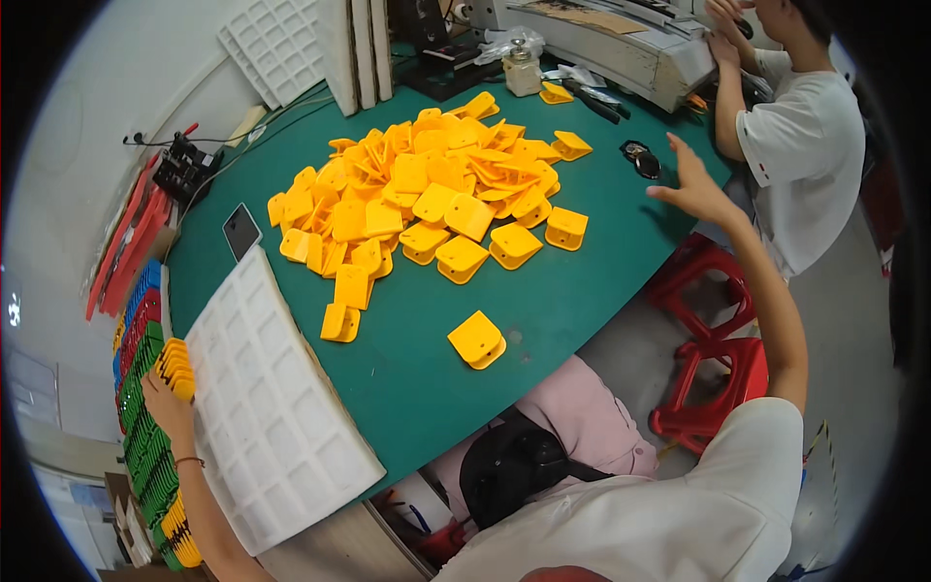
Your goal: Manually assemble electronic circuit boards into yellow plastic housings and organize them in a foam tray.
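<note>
My left hand [171, 414] is at the far left, past the white tray's outer edge. Its fingers are closed at a short stack of yellow plastic pieces [176, 369], partly hidden from view. Out to the right, my right hand [696, 182] hangs over the table edge with thumb and fingers spread and nothing in it. A small round black object [640, 159] lies on the green tabletop beside it. One yellow folded piece [477, 339] with a small hole lies alone near the front edge. Behind it spreads a big heap of similar yellow pieces [427, 175].
A white gridded tray [276, 398] covers the table's left end, near a phone [241, 231]. Rows of green [150, 441], red and blue pieces stand beyond it. A glass jar [522, 70] and a machine [621, 48] are at the back. Another person [800, 145] sits right, near red stools [713, 388].
</note>
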Available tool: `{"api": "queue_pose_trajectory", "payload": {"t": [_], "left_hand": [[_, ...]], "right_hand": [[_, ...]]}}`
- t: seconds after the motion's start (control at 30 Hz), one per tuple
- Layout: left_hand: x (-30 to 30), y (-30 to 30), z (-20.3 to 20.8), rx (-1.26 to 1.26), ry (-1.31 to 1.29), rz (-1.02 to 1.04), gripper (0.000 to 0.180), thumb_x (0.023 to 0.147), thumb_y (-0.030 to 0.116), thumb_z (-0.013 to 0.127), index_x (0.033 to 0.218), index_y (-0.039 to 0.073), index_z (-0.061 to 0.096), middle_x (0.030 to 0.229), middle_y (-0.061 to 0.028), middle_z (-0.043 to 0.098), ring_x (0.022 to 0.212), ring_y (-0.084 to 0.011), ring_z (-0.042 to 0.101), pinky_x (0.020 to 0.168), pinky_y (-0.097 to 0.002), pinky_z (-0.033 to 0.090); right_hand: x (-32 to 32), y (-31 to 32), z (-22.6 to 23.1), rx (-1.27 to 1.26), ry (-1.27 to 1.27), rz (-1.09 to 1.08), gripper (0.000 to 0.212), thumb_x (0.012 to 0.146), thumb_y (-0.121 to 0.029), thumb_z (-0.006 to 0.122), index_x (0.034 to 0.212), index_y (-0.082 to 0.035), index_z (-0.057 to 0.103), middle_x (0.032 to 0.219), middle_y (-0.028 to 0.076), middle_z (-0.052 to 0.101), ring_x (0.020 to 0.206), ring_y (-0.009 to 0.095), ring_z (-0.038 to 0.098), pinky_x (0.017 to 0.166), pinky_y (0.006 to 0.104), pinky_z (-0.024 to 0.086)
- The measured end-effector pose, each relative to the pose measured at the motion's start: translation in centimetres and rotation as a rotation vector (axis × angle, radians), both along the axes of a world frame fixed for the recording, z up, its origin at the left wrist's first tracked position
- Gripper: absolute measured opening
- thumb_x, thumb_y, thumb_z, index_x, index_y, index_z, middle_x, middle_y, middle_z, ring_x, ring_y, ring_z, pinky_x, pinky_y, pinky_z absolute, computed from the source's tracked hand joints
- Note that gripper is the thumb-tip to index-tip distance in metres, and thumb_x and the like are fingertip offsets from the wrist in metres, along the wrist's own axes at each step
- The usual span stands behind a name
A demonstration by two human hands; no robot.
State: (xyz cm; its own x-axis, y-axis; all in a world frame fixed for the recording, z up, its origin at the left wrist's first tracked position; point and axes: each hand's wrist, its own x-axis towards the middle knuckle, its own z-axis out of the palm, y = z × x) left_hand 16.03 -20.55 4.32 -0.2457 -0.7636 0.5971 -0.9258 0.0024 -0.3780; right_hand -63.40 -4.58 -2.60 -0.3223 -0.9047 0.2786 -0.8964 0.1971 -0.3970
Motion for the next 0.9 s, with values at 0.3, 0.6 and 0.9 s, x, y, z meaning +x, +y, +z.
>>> {"api": "queue_pose_trajectory", "payload": {"t": [0.3, 0.6, 0.9], "left_hand": [[-20.2, 5.8, -1.8, 0.314, 0.477, -0.938, 0.048, 0.069, -0.008, 0.053, 0.115, -0.001, 0.047, 0.113, -0.0173, 0.051, 0.103, -0.0326, 0.051, 0.09, -0.0379, 0.04], [-28.5, 9.9, -3.9, 1.716, 1.909, -1.126, 0.055, 0.094, 0.042, 0.037, 0.132, 0.004, 0.028, 0.13, -0.0213, 0.039, 0.105, -0.0317, 0.054, 0.085, -0.0368, 0.045], [-27.6, 8.2, -5.0, 1.68, 2.418, -0.78, 0.044, 0.096, 0.031, 0.035, 0.129, 0.001, 0.033, 0.126, -0.0187, 0.044, 0.11, -0.0294, 0.051, 0.091, -0.0407, 0.045]], "right_hand": [[0.9, -7.3, -4.3, -0.195, 0.141, -0.203, 0.078, 0.076, -0.034, 0.068, 0.134, 0.0, 0.029, 0.106, 0.02, 0.055, 0.095, 0.034, 0.052, 0.083, 0.0414, 0.041], [25.4, -6.8, 6.9, -0.26, -0.182, 0.919, 0.076, 0.07, -0.016, 0.075, 0.133, -0.009, 0.033, 0.115, 0.012, 0.052, 0.105, 0.03, 0.049, 0.088, 0.0366, 0.041], [30.9, -7.9, 4.1, -0.129, -0.244, 1.182, 0.085, 0.066, -0.026, 0.078, 0.133, -0.004, 0.032, 0.112, 0.016, 0.048, 0.101, 0.032, 0.049, 0.085, 0.0374, 0.042]]}}
